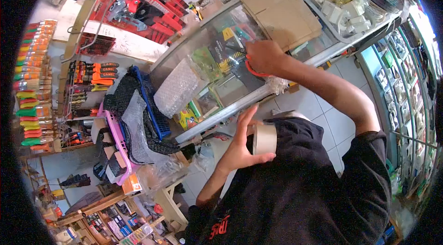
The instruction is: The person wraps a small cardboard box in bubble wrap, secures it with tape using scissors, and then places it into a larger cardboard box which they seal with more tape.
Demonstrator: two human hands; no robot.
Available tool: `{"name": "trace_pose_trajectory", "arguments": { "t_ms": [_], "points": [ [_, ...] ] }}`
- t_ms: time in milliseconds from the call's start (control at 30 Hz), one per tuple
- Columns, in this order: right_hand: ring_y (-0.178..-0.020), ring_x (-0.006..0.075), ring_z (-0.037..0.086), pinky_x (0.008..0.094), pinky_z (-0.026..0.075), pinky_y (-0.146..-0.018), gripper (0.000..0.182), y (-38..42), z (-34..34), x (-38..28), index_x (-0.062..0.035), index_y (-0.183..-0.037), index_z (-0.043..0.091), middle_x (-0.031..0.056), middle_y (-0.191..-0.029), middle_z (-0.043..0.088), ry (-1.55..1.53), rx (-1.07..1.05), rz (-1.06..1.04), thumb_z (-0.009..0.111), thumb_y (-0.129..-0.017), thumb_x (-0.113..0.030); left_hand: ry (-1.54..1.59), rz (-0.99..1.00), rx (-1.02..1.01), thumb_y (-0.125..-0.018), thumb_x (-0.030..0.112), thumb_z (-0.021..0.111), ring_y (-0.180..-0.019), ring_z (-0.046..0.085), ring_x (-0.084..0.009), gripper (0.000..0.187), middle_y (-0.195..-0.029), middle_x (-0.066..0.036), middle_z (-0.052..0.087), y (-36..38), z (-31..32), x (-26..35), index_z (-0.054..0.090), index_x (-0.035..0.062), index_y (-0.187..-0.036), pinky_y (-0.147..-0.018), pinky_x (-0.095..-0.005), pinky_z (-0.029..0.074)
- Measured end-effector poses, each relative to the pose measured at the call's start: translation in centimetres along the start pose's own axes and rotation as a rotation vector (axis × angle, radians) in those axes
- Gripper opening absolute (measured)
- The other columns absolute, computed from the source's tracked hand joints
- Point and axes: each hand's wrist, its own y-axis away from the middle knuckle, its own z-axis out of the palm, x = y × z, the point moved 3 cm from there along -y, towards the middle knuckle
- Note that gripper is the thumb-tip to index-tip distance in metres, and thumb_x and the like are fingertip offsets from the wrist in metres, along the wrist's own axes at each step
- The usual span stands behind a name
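My left hand [240,143], in front of my black shirt, is closed around a roll of tan packing tape [265,140]. Out over the glass counter [207,118], my right hand [265,58] grips scissors with orange-red handles [254,70]; its fingers partly cover them. A package in bubble wrap [180,86] lies on the counter left of my right hand. Flattened cardboard [281,14] rests on the glass beyond that hand.
A blue basket [150,102] and a pink basket [117,146] with dark and clear bubble wrap are at the counter's left end. Paintbrushes [37,83] hang at far left. Red tool packs [138,9] stand behind. A glass display case [397,79] is on the right.
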Motion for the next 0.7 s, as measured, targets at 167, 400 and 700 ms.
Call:
{"name": "trace_pose_trajectory", "arguments": {
  "t_ms": [167, 400, 700],
  "points": [
    [-0.096, 0.0409, 0.075, 0.0503, 0.062, -0.082, 0.027, -1.8, 1.8, -0.9, 0.002, -0.105, 0.072, 0.0266, -0.107, 0.071, 0.074, 0.127, -0.006, 0.066, -0.089, -0.019, -0.495, 0.089, 0.252, -0.065, 0.036, 0.098, -0.15, 0.034, -0.0424, 0.128, -0.164, -0.025, 0.028, -5.6, -4.9, 3.4, 0.022, 0.0062, -0.163, -0.121, -0.0533, 0.034],
    [-0.092, 0.0401, 0.072, 0.0475, 0.062, -0.077, 0.03, -1.0, 2.5, -0.7, -0.0022, -0.113, 0.062, 0.0203, -0.118, 0.059, 0.133, 0.276, 0.032, 0.069, -0.085, -0.009, -0.823, -0.091, 0.375, -0.068, 0.022, 0.095, -0.145, 0.035, -0.0549, 0.12, -0.16, -0.037, 0.024, -12.7, -7.9, -0.4, 0.023, 0.0136, -0.163, -0.112, -0.0624, 0.037],
    [-0.1, 0.0277, 0.064, 0.036, 0.058, -0.078, 0.025, 2.0, 0.4, -1.1, -0.0078, -0.111, 0.067, 0.0114, -0.107, 0.065, 0.05, 0.659, -0.065, 0.072, -0.089, -0.018, 0.313, 0.218, 0.41, -0.088, 0.024, 0.072, -0.158, 0.024, -0.0346, 0.091, -0.166, -0.025, 0.029, -9.9, -6.6, 4.3, 0.025, 0.0028, -0.163, -0.128, -0.0442, 0.015]
  ]
}}
